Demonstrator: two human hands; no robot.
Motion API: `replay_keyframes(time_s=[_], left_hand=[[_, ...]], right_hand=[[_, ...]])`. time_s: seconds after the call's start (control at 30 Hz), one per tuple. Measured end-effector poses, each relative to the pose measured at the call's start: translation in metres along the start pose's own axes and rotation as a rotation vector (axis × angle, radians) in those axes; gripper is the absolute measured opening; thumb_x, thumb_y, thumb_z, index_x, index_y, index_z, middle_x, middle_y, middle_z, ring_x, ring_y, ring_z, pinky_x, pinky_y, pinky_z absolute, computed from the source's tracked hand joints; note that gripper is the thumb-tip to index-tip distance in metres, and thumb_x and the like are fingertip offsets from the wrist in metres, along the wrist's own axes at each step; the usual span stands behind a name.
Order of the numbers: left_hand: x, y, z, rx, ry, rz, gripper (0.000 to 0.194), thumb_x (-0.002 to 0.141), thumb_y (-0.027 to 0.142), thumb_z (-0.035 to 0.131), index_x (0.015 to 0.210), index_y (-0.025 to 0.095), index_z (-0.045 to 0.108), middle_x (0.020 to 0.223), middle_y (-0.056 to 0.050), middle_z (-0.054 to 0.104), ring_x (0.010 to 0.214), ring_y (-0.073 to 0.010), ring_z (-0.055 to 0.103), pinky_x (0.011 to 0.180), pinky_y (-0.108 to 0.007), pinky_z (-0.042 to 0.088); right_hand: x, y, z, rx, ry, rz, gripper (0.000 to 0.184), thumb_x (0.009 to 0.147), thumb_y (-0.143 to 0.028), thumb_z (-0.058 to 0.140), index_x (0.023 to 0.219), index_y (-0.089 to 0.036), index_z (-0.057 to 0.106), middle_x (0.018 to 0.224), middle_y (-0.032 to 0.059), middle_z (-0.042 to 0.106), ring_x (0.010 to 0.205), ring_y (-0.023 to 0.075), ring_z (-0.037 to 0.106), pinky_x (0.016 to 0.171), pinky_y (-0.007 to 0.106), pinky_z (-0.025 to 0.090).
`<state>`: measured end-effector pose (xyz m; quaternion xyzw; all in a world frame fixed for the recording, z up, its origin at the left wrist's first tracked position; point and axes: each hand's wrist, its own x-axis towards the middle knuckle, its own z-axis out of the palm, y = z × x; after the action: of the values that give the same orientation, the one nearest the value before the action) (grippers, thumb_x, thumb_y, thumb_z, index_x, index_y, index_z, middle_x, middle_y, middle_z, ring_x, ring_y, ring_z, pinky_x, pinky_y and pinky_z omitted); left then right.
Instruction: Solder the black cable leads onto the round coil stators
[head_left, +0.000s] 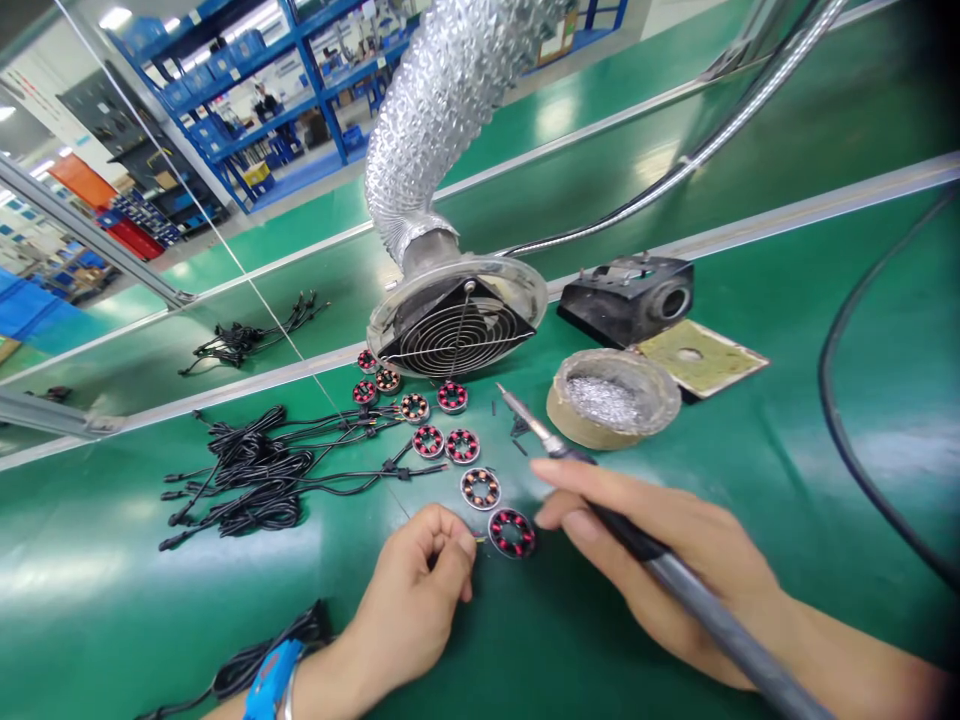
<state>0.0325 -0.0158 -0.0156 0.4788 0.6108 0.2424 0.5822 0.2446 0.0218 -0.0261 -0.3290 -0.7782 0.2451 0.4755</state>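
Note:
My right hand [667, 560] grips a soldering iron [637, 535] like a pen, its metal tip pointing up and left above the bench. My left hand [420, 590] is closed in a pinch, and thin yellowish wire ends [481, 540] poke out past its fingertips. Just right of those wires lies a round motor stator [512, 534] with red-and-black windings. Behind it sits a stator with copper-coloured windings [480, 489]. Several more stators, among them a red-wound one [462, 446], trail back toward the fan. Most of the wire in my left hand is hidden by the fingers.
Bundled black cables [255, 470] lie at left, another coil [270, 650] beside my left forearm. A fume extractor fan [457, 330] on a silver duct [442, 120] stands behind the stators. Right of it are a tub of metal shavings [562, 405], an iron stand [630, 295] and a yellow sponge [705, 355].

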Motion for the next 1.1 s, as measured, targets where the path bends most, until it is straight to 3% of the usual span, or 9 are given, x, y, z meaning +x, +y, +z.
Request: replay_keyframes(time_s=[0.1,0.2,0.37,0.5,0.67,0.87,1.1], left_hand=[[0.000,0.000,0.000,0.011,0.004,-0.009,0.025,0.093,0.040,0.048,0.078,0.019,0.047,0.060,0.005,0.047,0.055,-0.0101,0.035,0.054,-0.024,0.026],[-0.001,-0.001,0.000,0.022,0.003,-0.003,0.024,0.093,0.039,0.047,0.079,0.019,0.048,0.060,0.005,0.047,0.055,-0.0100,0.036,0.054,-0.023,0.026],[0.000,-0.004,-0.001,0.014,0.010,0.020,0.026,0.094,0.040,0.046,0.079,0.019,0.047,0.060,0.005,0.047,0.056,-0.0101,0.037,0.055,-0.023,0.028],[0.001,-0.003,-0.001,0.009,0.004,0.020,0.028,0.094,0.042,0.047,0.079,0.019,0.047,0.060,0.006,0.046,0.056,-0.0101,0.036,0.055,-0.024,0.027],[0.000,-0.001,-0.003,-0.004,-0.007,0.023,0.030,0.094,0.045,0.048,0.079,0.019,0.047,0.060,0.006,0.044,0.056,-0.0101,0.036,0.055,-0.023,0.027],[-0.001,-0.002,-0.004,0.009,-0.006,0.020,0.030,0.093,0.044,0.049,0.077,0.019,0.047,0.060,0.006,0.043,0.055,-0.0097,0.034,0.054,-0.023,0.025],[-0.002,0.000,-0.005,0.004,-0.001,0.010,0.028,0.092,0.042,0.050,0.076,0.019,0.046,0.058,0.007,0.042,0.054,-0.0098,0.033,0.053,-0.024,0.025]], right_hand=[[-0.002,-0.003,-0.018,-0.045,-0.077,0.012,0.038,0.096,-0.016,0.048,0.132,-0.025,0.052,0.074,-0.0002,0.062,0.059,0.0133,0.061,0.053,0.023,0.051],[-0.005,-0.007,-0.025,0.005,-0.090,0.012,0.031,0.095,-0.019,0.048,0.123,-0.025,0.059,0.066,-0.0004,0.055,0.052,0.0149,0.057,0.047,0.027,0.048],[-0.007,-0.010,-0.022,0.039,-0.042,0.020,0.020,0.092,-0.021,0.051,0.110,-0.028,0.059,0.069,0.0008,0.063,0.055,0.0181,0.060,0.046,0.029,0.047],[-0.006,-0.007,-0.011,-0.036,-0.052,0.036,0.033,0.091,-0.012,0.052,0.121,-0.025,0.057,0.080,0.0006,0.069,0.062,0.0151,0.066,0.054,0.024,0.052],[-0.002,-0.011,-0.005,0.054,-0.071,-0.065,0.034,0.093,-0.015,0.050,0.125,-0.023,0.060,0.067,-0.0021,0.057,0.054,0.0123,0.057,0.048,0.022,0.048],[-0.003,-0.017,-0.015,0.095,-0.107,0.116,0.022,0.088,-0.018,0.052,0.106,-0.026,0.063,0.065,0.0006,0.059,0.052,0.0180,0.058,0.049,0.029,0.047],[-0.004,-0.012,-0.012,0.162,-0.184,0.083,0.016,0.088,-0.019,0.050,0.100,-0.025,0.060,0.069,0.0000,0.060,0.054,0.0167,0.058,0.048,0.029,0.044]])
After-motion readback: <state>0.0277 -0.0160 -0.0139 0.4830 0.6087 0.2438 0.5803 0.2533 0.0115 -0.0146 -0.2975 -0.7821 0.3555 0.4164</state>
